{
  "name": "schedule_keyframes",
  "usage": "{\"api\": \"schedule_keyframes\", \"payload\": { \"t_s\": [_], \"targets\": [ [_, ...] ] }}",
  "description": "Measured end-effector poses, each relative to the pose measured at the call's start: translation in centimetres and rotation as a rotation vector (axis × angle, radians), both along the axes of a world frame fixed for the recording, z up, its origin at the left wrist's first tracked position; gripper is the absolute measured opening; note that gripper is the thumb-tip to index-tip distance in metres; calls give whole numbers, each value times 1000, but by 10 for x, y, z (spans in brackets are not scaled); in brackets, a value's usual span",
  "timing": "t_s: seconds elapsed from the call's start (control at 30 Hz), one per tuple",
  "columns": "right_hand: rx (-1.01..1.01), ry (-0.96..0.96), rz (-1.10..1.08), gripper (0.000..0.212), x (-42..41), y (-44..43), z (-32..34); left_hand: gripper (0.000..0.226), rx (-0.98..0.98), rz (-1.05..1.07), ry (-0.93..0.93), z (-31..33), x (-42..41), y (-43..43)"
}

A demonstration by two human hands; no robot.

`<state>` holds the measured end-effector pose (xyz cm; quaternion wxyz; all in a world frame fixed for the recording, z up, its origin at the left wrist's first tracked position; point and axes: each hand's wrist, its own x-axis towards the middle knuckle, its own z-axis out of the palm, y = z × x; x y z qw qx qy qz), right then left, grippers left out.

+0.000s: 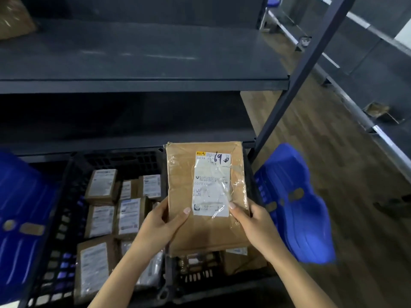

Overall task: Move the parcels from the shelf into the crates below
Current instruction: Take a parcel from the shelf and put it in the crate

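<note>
A flat brown cardboard parcel [206, 232] with a white shipping label marked "69" is held in both hands above the right black crate [252, 174]. My left hand [160, 227] grips its lower left edge, thumb on top. My right hand [255, 223] grips its lower right edge, thumb on the label. The left black crate [66, 210] holds several small brown labelled boxes [101, 184]. The dark shelf [142, 83] above is bare except for one brown parcel [13, 18] at its far left corner.
Blue plastic stools stand to the right [295, 207] and left [20, 218] of the crates. A shelf upright [295, 81] runs diagonally on the right. Wooden floor [333, 165] and metal rails lie beyond it. More packages lie under the held parcel in the right crate.
</note>
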<state>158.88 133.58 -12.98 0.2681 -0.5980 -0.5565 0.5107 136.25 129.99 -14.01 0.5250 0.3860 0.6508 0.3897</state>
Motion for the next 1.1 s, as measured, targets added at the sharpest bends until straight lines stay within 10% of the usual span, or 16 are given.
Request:
{"api": "schedule_keyframes", "payload": {
  "t_s": [0.23,0.43,1.1],
  "targets": [
    [-116,-20,75,56,42,-1,-32,29,-92,35,-13,-22,42,-15],
    [-227,-45,61,17,38,-8,-70,24,-200,61,-23,-48,41,-18],
    [-315,-43,109,8,17,0,-159,19,-297,83,338,-130,43,-17]
  ]
}}
